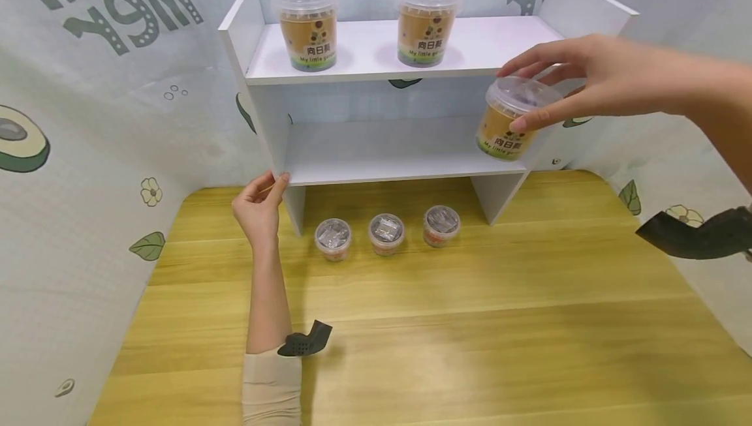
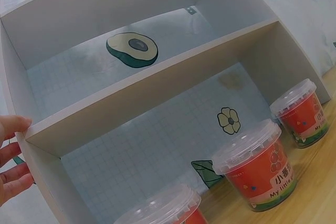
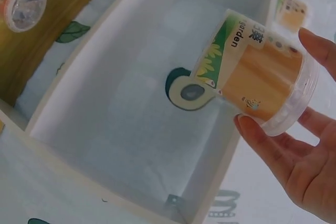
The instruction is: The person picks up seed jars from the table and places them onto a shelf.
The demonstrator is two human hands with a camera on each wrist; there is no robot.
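Note:
My right hand (image 1: 593, 80) grips a clear plastic cup (image 1: 506, 127) with an orange label by its lidded top, thumb on the near side. This cup is tilted, in front of the middle shelf's right end; the right wrist view shows the same cup (image 3: 262, 77) between thumb and fingers. My left hand (image 1: 261, 207) pinches the left side panel of the white shelf unit (image 1: 376, 149) at middle-shelf height. In the left wrist view, that hand's fingers (image 2: 14, 179) lie against the panel's edge.
Two more orange-labelled cups, one left (image 1: 308, 28) and one centre (image 1: 427, 25), stand on the top shelf. Below, small red-labelled cups, left (image 1: 333, 239), middle (image 1: 386, 233) and right (image 1: 440, 225), stand in a row on the wooden table (image 1: 440, 348). Printed cloth hangs around.

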